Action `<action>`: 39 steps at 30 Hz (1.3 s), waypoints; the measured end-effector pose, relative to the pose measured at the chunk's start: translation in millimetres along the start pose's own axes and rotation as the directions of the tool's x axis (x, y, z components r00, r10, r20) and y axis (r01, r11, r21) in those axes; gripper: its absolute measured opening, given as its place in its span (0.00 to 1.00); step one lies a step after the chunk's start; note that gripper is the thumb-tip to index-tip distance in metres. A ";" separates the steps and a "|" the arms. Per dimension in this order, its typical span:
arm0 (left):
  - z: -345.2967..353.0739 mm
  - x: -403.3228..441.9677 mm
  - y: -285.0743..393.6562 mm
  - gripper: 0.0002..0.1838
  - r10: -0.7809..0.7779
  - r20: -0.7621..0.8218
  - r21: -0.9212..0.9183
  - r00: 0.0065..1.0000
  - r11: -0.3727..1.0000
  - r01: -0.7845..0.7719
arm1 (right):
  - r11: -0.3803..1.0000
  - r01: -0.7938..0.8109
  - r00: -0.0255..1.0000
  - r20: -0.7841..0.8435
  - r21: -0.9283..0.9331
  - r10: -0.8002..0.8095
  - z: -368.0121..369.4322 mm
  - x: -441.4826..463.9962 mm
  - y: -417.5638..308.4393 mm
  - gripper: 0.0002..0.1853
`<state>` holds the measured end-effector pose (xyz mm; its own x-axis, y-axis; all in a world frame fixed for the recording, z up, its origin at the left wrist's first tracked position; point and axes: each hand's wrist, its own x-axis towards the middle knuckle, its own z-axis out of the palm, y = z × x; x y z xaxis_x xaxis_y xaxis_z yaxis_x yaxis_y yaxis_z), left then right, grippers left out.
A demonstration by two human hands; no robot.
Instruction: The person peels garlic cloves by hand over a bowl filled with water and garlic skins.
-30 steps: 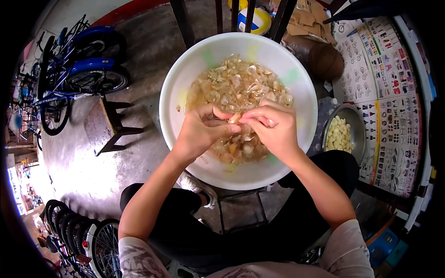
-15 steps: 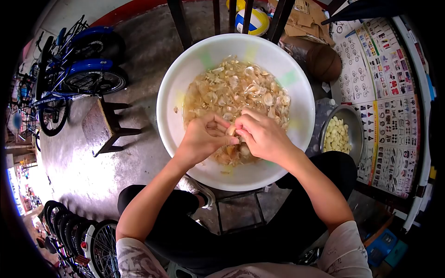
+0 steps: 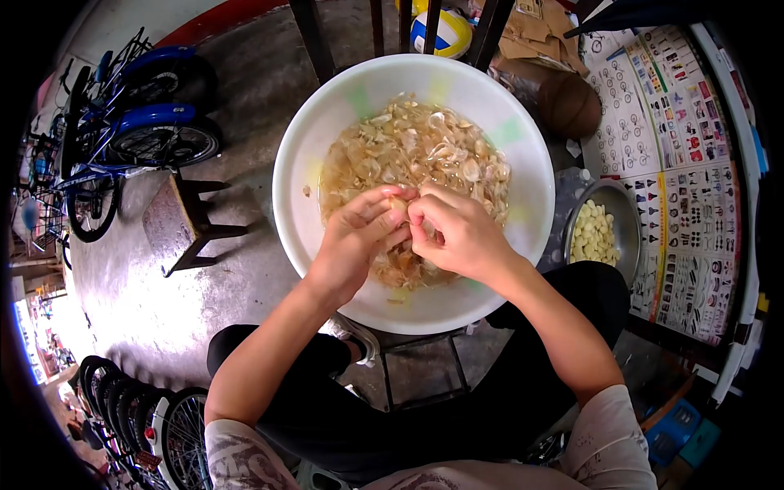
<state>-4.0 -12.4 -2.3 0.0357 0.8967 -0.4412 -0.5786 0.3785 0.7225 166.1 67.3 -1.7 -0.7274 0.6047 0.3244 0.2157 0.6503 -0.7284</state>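
Both hands meet above a big white basin (image 3: pixel 298 155) holding water and loose garlic skins (image 3: pixel 408 147). My left hand (image 3: pixel 353 237) pinches a garlic clove (image 3: pixel 398 204) between thumb and fingers. From the other side, my right hand (image 3: pixel 461 233) is closed, its thumb and forefinger pressed at the clove; the fingers cover most of it. To the right, by my knee, a steel bowl (image 3: pixel 627 216) contains many peeled garlic cloves (image 3: pixel 594 237).
A small wooden stool (image 3: pixel 175 220) stands left of the basin, with blue bicycles (image 3: pixel 155 131) beyond it. Dark bars rise behind the basin, near a volleyball (image 3: pixel 441 34) and a brown basketball (image 3: pixel 569 106). A printed parts chart (image 3: pixel 694 229) covers the table on the right.
My left hand has turned and its fingers have come up around the clove. The right fingers have curled in more tightly. Both hands stay over the basin.
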 end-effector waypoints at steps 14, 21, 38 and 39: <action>2.6 6.5 -13.7 0.14 0.224 -0.096 0.228 0.970 0.953 -0.197 | 0.883 -0.363 0.932 0.094 0.297 0.351 -20.6 4.7 -7.2 0.09; 1.2 6.6 -23.0 0.15 0.420 -0.014 0.578 0.907 0.744 -0.335 | 0.862 -0.405 0.912 0.062 0.305 0.406 -7.0 -4.9 -10.1 0.04; 0.1 3.3 4.7 0.19 0.157 -0.004 0.288 0.988 0.946 -0.149 | 0.961 -0.221 0.975 0.021 0.167 0.221 -20.8 4.8 -11.3 0.08; 2.0 3.0 7.9 0.19 0.158 -0.005 0.287 0.987 0.946 -0.150 | 0.948 -0.232 0.972 0.084 0.215 0.219 -22.7 4.8 -12.3 0.08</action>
<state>-6.8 -6.2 3.1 -0.0605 0.9441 -0.3240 -0.3185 0.2893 0.9027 174.7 72.6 22.5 -0.7144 0.6918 0.1052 0.2332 0.3772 -0.8963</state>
